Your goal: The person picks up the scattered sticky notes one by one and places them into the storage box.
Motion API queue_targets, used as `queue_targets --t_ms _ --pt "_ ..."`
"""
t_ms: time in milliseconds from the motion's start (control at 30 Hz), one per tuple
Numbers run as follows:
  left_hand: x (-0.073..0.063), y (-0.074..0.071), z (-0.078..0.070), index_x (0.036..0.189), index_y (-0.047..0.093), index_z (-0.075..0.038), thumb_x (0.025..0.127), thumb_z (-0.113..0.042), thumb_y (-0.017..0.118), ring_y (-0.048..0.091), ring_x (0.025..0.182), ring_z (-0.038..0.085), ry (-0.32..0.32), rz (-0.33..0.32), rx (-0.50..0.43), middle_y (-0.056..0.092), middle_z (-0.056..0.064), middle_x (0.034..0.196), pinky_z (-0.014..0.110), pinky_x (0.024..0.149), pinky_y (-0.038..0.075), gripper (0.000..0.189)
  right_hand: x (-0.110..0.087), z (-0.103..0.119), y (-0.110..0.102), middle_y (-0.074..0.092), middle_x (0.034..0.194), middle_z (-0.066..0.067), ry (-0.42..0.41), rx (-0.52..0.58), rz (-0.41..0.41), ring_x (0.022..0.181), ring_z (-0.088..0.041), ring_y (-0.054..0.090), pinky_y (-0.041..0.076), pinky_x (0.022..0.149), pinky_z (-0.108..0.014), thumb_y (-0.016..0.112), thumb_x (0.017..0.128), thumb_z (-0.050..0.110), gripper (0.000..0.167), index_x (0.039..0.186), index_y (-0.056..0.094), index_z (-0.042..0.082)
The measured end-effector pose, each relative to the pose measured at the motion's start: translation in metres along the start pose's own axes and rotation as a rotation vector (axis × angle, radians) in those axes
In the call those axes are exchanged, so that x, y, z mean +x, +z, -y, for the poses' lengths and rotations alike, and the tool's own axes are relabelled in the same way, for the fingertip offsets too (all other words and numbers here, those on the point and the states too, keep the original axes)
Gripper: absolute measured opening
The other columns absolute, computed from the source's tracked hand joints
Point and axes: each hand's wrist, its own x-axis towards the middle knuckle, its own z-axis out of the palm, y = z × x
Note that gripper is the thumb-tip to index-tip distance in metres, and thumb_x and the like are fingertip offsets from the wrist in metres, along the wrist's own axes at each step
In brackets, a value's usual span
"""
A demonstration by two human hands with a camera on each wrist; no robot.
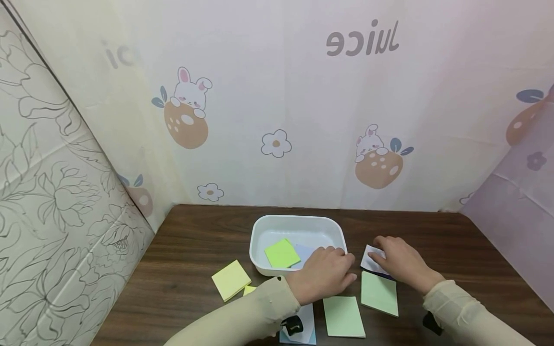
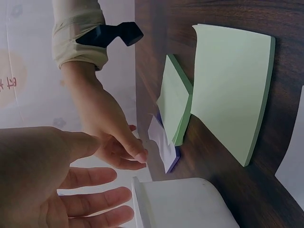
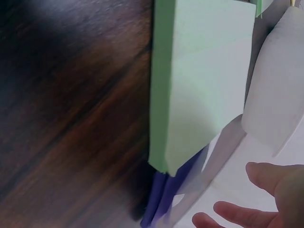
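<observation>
My left hand (image 1: pixel 322 272) hovers over the front right corner of a white plastic tub (image 1: pixel 298 219). Its fingers are extended, with nothing held, and reach the tub's rim in the left wrist view. To the right, my right hand (image 1: pixel 402 262) is over a pale lavender sticky note pad (image 1: pixel 371 262) with a dark purple edge. Loosely bent fingers of that hand (image 3: pixel 280 192) hold nothing. One light green pad (image 1: pixel 379 293) lies partly over the purple-edged pad, and another green pad (image 1: pixel 344 316) lies nearer me.
Inside the tub are a bright green pad (image 1: pixel 283 253) and a pale lavender one (image 1: pixel 304 252). Yellow pads (image 1: pixel 231 280) lie left of it. Under my left forearm a white and blue pad (image 1: pixel 308 329) is partly hidden. Printed curtains (image 1: pixel 277 96) border the wooden table (image 1: pixel 173 283).
</observation>
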Motion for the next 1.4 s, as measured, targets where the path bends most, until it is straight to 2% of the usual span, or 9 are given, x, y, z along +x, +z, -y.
queue_targets --t_ms 400,600,800,1067,1400 --pt "0.003 -0.002 -0.006 0.101 0.069 -0.026 0.097 -0.046 0.062 0.062 0.075 0.007 -0.019 0.048 -0.004 0.068 -0.009 0.087 0.022 0.060 0.043 0.021 -0.002 -0.005 0.005 0.069 0.100 -0.022 0.032 -0.036 0.020 0.088 -0.036 0.067 0.056 0.073 -0.052 0.078 0.086 0.028 0.045 0.112 0.068 -0.007" --pt "0.004 -0.002 -0.007 0.098 0.068 -0.027 0.097 -0.046 0.063 0.061 0.074 0.007 -0.010 0.027 0.011 0.066 -0.010 0.086 0.022 0.057 0.041 0.020 -0.002 -0.007 0.006 0.068 0.108 -0.027 0.044 -0.039 0.098 0.097 -0.042 0.066 0.055 0.079 -0.057 0.078 0.086 0.031 0.053 0.118 0.065 -0.009" --pt "0.006 -0.003 -0.009 0.094 0.067 -0.026 0.097 -0.043 0.063 0.059 0.070 0.008 0.002 0.024 0.009 0.065 -0.010 0.083 0.021 0.055 0.039 0.018 -0.001 -0.011 0.007 0.068 0.106 -0.024 0.065 -0.023 0.155 0.090 -0.032 0.066 0.055 0.072 -0.050 0.080 0.084 0.035 0.063 0.124 0.061 -0.010" --pt "0.007 -0.004 -0.011 0.096 0.069 -0.025 0.097 -0.043 0.063 0.060 0.071 0.007 0.023 0.015 0.018 0.066 -0.010 0.085 0.021 0.057 0.043 0.019 -0.001 -0.015 0.011 0.068 0.105 -0.023 0.058 -0.012 0.150 0.086 -0.028 0.065 0.055 0.071 -0.048 0.082 0.082 0.036 0.066 0.125 0.061 -0.009" --pt "0.007 -0.001 -0.012 0.099 0.070 -0.025 0.097 -0.044 0.063 0.061 0.075 0.007 0.030 0.011 0.023 0.067 -0.010 0.089 0.021 0.058 0.043 0.020 0.001 -0.014 0.009 0.060 0.106 -0.029 0.103 0.015 0.129 0.081 -0.028 0.059 0.055 0.066 -0.048 0.088 0.074 0.039 0.081 0.127 0.057 -0.013"
